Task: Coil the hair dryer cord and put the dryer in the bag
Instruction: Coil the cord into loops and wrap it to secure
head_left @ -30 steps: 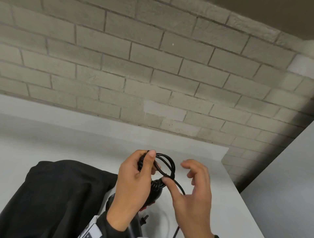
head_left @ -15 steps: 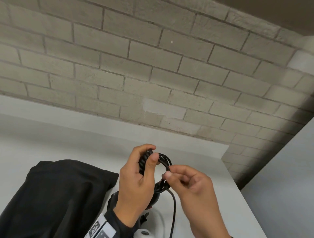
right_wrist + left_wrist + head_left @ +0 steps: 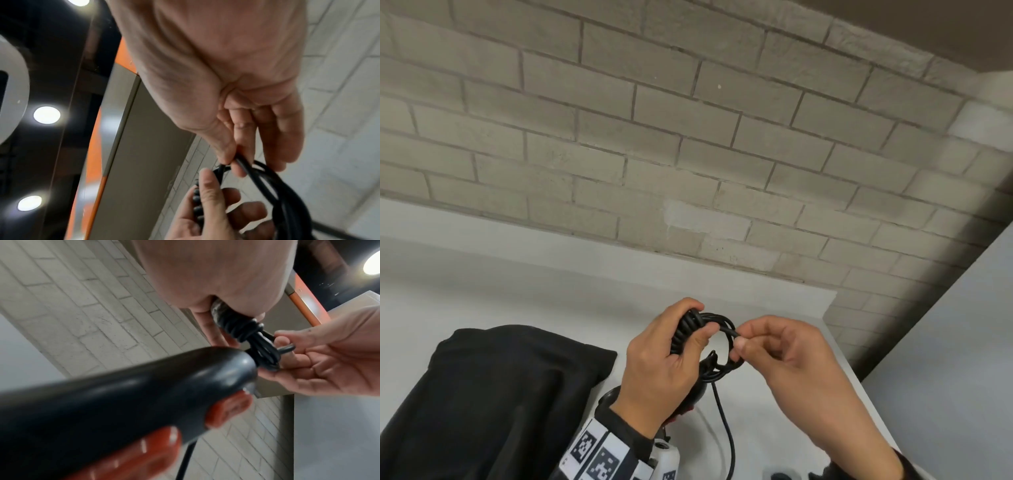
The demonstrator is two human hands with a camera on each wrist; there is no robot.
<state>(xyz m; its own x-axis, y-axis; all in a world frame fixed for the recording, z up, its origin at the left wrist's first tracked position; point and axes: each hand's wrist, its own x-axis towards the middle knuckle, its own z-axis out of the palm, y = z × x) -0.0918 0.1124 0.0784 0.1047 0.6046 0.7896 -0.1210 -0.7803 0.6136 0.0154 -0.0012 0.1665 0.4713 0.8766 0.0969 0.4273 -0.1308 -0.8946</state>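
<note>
My left hand [image 3: 671, 353] grips a bundle of black coiled cord [image 3: 690, 330] above the white table, with the black hair dryer [image 3: 107, 395] and its red switches hanging below the hand. My right hand [image 3: 774, 349] pinches one strand of the cord [image 3: 244, 164] between thumb and forefinger at the right side of the loops. A loose length of cord [image 3: 726, 428] hangs down toward the table. The black fabric bag [image 3: 493, 394] lies flat on the table to the left of both hands.
A grey brick wall [image 3: 688, 137] rises behind the white table [image 3: 551, 291]. A pale panel [image 3: 945, 359] borders the table on the right. A white object with a thin white cable [image 3: 664, 455] and small dark items [image 3: 780, 475] lie near the front edge.
My right hand went from spread fingers to a pinch on the cord and carried it up over the loops. The left hand kept its grip on the bundle.
</note>
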